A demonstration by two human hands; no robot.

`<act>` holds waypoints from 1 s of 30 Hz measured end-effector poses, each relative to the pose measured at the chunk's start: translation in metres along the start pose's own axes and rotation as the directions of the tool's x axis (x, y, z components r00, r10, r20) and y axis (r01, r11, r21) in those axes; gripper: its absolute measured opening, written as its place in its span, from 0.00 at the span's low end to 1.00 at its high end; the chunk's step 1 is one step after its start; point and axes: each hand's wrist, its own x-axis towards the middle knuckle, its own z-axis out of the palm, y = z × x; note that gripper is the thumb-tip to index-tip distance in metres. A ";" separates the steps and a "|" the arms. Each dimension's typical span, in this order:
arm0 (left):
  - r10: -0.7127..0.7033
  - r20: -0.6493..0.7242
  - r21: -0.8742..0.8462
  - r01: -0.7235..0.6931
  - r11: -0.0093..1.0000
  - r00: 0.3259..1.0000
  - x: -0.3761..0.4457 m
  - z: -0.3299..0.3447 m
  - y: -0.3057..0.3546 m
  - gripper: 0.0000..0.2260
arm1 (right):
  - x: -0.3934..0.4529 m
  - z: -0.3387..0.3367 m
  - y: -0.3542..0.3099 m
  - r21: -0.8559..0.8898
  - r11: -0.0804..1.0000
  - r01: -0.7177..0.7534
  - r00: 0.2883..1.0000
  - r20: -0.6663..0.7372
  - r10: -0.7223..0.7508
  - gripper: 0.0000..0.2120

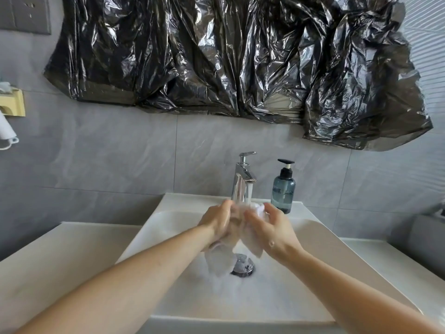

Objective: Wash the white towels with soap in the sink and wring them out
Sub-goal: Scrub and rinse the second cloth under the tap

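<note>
Wet towel getting scrubbed right under the tap.

The white towel (pixel 250 233) is bunched up over the sink (pixel 317 239), between both hands, with a soggy end hanging down toward the drain (pixel 242 265). The left hand (pixel 218 220) and right hand (pixel 272 227) both have their fingers curled round it, gripping. Water is running from the chrome faucet (pixel 243 177) onto the cloth. A blue soap bottle (pixel 283 189) stands just beside the faucet, and crinkly black plastic (pixel 228 56) covers the wall above.

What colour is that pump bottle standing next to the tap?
The pump bottle is see-through blue-grey with a black pump top, as the head view shows.
</note>
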 end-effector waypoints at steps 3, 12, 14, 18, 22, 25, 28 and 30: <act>0.045 0.034 -0.026 -0.044 0.999 0.998 0.000 0.004 0.001 0.30 | -0.012 0.008 -0.014 0.120 0.981 0.155 0.984 0.065 -0.164 0.13; 0.117 0.068 -0.176 -0.103 0.979 0.991 0.003 0.010 -0.001 0.17 | -0.008 0.010 -0.009 0.109 0.986 0.126 0.988 0.070 -0.134 0.06; 0.145 0.073 -0.221 -0.126 0.967 0.987 -0.002 0.009 0.002 0.16 | -0.001 0.010 -0.002 0.013 0.990 0.139 0.989 0.038 -0.140 0.07; 0.282 0.048 -0.162 -0.271 0.949 0.958 0.002 0.013 0.000 0.17 | 0.018 0.005 0.005 -0.049 0.997 -0.051 0.994 -0.097 0.046 0.09; 0.135 -0.003 -0.111 -0.134 0.985 0.991 0.006 0.009 -0.003 0.30 | 0.003 0.013 0.004 -0.058 0.995 0.085 0.996 0.020 -0.083 0.14; 0.199 0.030 -0.148 -0.193 0.970 0.979 -0.002 0.013 0.001 0.20 | 0.024 0.005 0.006 -0.104 0.994 0.037 0.999 0.013 -0.036 0.12; 0.283 0.078 -0.144 -0.270 0.952 0.956 -0.010 0.020 0.008 0.22 | 0.037 0.000 0.009 -0.076 0.992 -0.098 0.993 -0.073 0.093 0.12; 0.260 0.022 -0.107 -0.256 0.961 0.965 0.000 0.016 0.004 0.27 | 0.024 0.009 0.007 0.062 0.997 -0.038 0.998 -0.054 0.042 0.10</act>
